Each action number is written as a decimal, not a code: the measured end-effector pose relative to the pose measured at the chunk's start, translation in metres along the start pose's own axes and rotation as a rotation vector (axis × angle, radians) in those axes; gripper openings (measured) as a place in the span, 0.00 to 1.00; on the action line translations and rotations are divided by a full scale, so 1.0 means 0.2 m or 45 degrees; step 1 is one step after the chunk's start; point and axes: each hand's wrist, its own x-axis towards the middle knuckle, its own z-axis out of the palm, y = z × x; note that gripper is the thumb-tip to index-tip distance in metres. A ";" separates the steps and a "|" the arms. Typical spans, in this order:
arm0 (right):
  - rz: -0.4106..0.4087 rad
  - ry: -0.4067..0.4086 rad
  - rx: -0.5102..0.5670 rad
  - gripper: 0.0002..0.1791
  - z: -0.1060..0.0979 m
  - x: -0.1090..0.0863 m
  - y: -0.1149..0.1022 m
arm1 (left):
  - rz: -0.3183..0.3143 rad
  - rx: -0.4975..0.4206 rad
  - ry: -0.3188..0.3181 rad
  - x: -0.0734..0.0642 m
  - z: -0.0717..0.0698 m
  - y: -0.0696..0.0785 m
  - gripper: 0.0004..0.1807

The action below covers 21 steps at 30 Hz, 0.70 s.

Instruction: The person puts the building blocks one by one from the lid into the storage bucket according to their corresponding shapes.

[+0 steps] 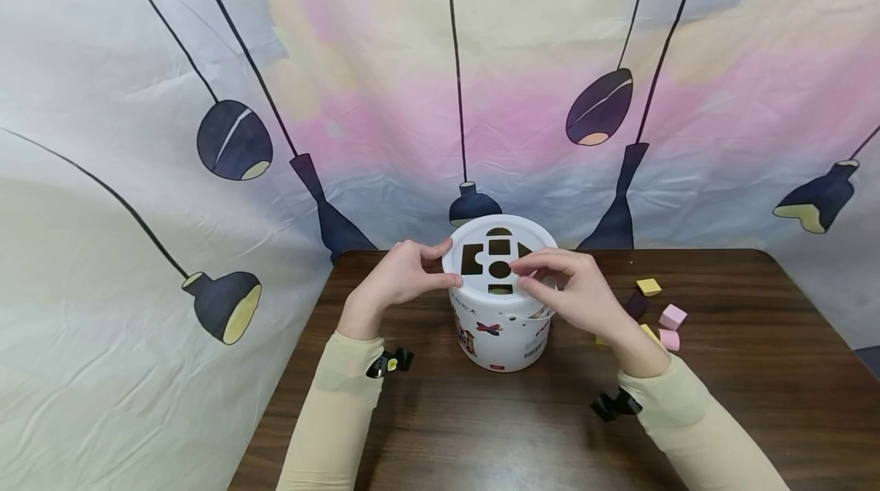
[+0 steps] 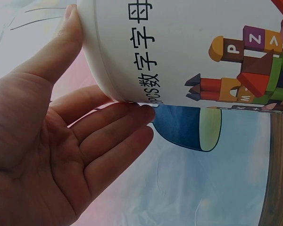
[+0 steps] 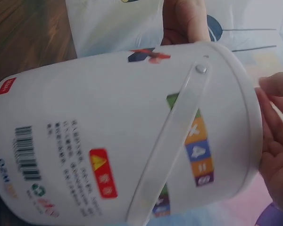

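A white bucket (image 1: 505, 338) with printed block pictures stands on the table, its white lid (image 1: 536, 235) pierced by cut-outs of several shapes. My left hand (image 1: 406, 273) rests at the lid's left edge, thumb and index finger spread along the rim. In the left wrist view the other fingers of this hand (image 2: 52, 127) stretch out beside the bucket. Over the lid's right part is my right hand (image 1: 567, 281), fingertips close to the round hole (image 1: 499, 269). No block shows between its loosely bent fingers. The bucket's handle (image 3: 172, 136) hangs down its side in the right wrist view.
Right of the bucket lie several loose blocks, among them a yellow block (image 1: 648, 287), a dark block (image 1: 635, 305) and a pink block (image 1: 672, 316). The right forearm partly covers some. A printed cloth (image 1: 412, 94) hangs behind the brown table (image 1: 756, 369).
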 end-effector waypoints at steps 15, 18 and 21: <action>0.397 0.183 -0.054 0.17 -0.33 -0.25 0.18 | -0.020 -0.020 -0.004 0.00 0.00 0.00 0.45; 0.490 0.196 -0.105 0.19 -0.41 -0.33 0.24 | -0.012 -0.019 -0.004 0.00 0.00 0.00 0.45; 0.626 0.195 -0.159 0.21 -0.50 -0.42 0.30 | -0.011 -0.015 -0.005 0.00 0.00 0.00 0.45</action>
